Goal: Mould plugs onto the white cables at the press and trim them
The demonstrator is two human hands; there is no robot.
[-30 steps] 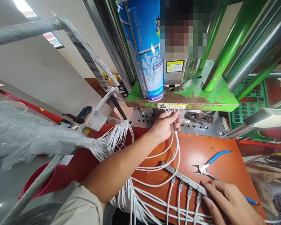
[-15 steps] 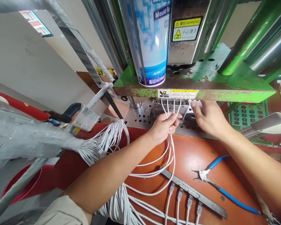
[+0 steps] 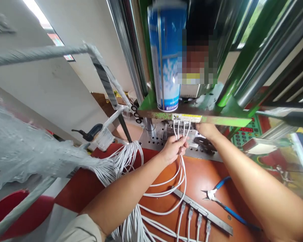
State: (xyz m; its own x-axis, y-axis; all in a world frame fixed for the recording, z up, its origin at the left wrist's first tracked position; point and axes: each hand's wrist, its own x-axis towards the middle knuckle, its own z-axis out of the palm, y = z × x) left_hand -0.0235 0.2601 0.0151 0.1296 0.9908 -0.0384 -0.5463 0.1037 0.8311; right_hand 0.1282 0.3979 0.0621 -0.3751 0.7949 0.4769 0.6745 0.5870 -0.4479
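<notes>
My left hand (image 3: 175, 148) is closed round several white cables (image 3: 183, 168) just in front of the press. Above the fist, the cables fan out and run up to the mould (image 3: 176, 127) under the green press plate (image 3: 227, 121). My right hand (image 3: 205, 129) reaches beneath that plate, to the right of the cable ends. Its fingers are hidden there, so what they touch cannot be made out. A metal bar (image 3: 217, 222) with several clear-plugged cables along it lies on the red-brown table (image 3: 166, 210) below my hands.
Blue-handled pliers (image 3: 212, 194) lie open at the right. A blue spray can (image 3: 168, 84) stands on the press plate. Bundled white cables (image 3: 126, 156) hang from a plastic-wrapped rack (image 3: 58, 50) at left. A control panel (image 3: 246, 134) sits behind my right forearm.
My right hand has moved farther in under the press plate, hiding its fingers. My left hand keeps its hold on the cables. The camera view has tilted up and shifted.
</notes>
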